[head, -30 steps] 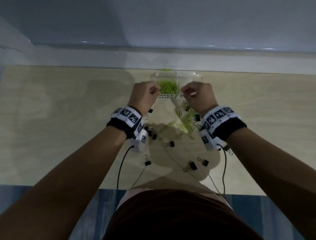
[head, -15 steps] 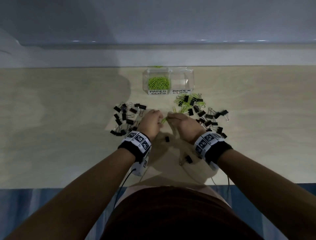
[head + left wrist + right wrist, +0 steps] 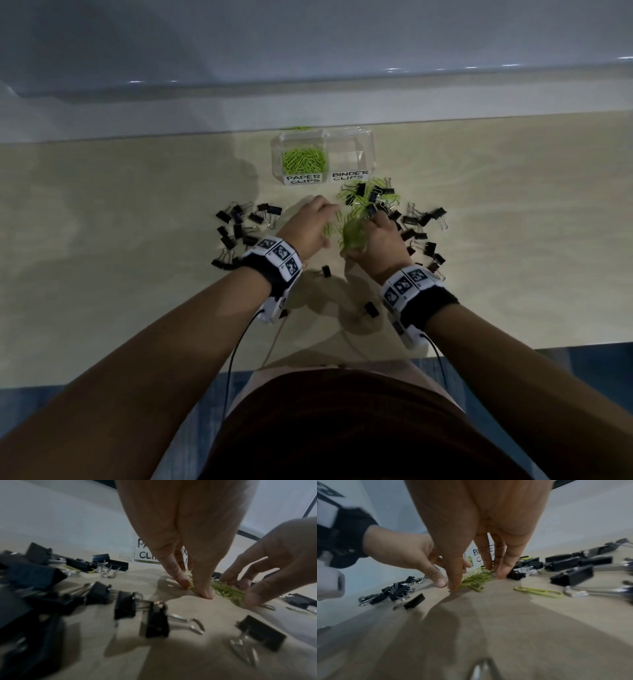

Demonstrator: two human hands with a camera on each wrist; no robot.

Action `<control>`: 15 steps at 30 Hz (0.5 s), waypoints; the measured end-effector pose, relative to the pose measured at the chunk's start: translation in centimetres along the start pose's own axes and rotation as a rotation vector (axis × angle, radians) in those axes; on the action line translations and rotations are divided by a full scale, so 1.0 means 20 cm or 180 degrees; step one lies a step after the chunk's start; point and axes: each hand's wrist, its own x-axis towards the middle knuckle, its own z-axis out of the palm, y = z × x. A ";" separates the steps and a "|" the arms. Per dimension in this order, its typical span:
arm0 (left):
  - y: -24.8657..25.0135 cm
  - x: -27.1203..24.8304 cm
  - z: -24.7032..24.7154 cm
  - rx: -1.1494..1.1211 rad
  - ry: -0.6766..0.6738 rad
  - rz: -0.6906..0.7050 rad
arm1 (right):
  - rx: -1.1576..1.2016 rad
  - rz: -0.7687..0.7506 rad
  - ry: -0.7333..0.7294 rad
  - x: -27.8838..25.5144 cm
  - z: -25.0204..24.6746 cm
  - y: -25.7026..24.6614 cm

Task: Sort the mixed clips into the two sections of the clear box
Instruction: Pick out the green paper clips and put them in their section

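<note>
While both hands gather green paper clips (image 3: 352, 233) mid-tabletop — left hand (image 3: 310, 228) and right hand (image 3: 380, 241) pinching fingertips around the pile — the clear box (image 3: 366, 150) sits at the far edge, binder clips (image 3: 239, 228) scattered either side.

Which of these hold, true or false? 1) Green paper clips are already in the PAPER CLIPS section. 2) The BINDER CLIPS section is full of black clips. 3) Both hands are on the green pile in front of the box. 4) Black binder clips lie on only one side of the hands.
1) True. The PAPER CLIPS section of the clear box holds green paper clips.
2) False. The BINDER CLIPS section looks empty.
3) True. The left hand and right hand gather the green pile, fingers down on the table.
4) False. Black binder clips lie left of the hands, and more lie to the right.
</note>
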 end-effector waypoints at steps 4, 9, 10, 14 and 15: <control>0.03 0.06 0.00 0.0154 -0.0045 0.0264 | -0.0051 -0.0252 0.0057 0.04 0.00 -0.04; 0.02 0.06 0.04 0.0415 -0.0046 0.0280 | 0.0182 -0.0625 0.0139 0.04 -0.01 -0.02; 0.01 0.05 0.04 0.0465 -0.0060 0.0280 | 0.0200 -0.0705 0.0176 0.04 -0.01 -0.01; 0.00 0.03 0.07 0.0661 -0.0178 0.0222 | 0.0189 -0.0725 0.0302 0.03 -0.01 0.05; -0.01 0.03 0.08 0.0721 -0.0143 0.0236 | 0.0227 -0.0711 0.0365 0.03 -0.02 0.06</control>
